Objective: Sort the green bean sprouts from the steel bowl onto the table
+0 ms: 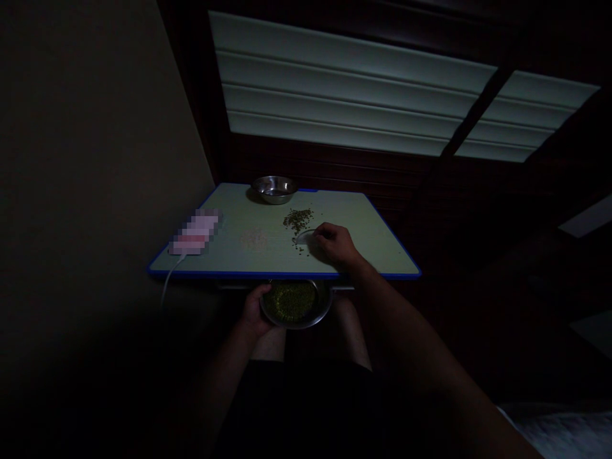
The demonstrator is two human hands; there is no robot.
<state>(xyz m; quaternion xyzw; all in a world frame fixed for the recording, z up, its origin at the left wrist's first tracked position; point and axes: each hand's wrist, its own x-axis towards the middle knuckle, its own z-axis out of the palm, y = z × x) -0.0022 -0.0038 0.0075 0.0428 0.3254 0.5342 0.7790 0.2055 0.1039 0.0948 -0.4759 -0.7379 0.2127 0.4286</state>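
My left hand (255, 313) grips the rim of a steel bowl (310, 324) below the table's front edge, above my lap. Small green grains that look like mung beans (291, 301) lie in this bowl. On the table my right hand (335, 243) pinches a thin, pale, flat piece (305, 238), whose exact kind I cannot make out. Its edge rests by a scattered heap of small brownish-green beans (298, 219), with several loose ones nearer the front. To their left is a faint spread of pale grains (253, 240).
A second steel bowl (274, 191) stands at the table's back edge. At the left lies a blurred-out pink device (197, 233) with a white cable (168, 277) hanging over the edge. The pale tabletop (368, 223) has a blue rim. Behind it are slatted panels (335, 89); the room is dim.
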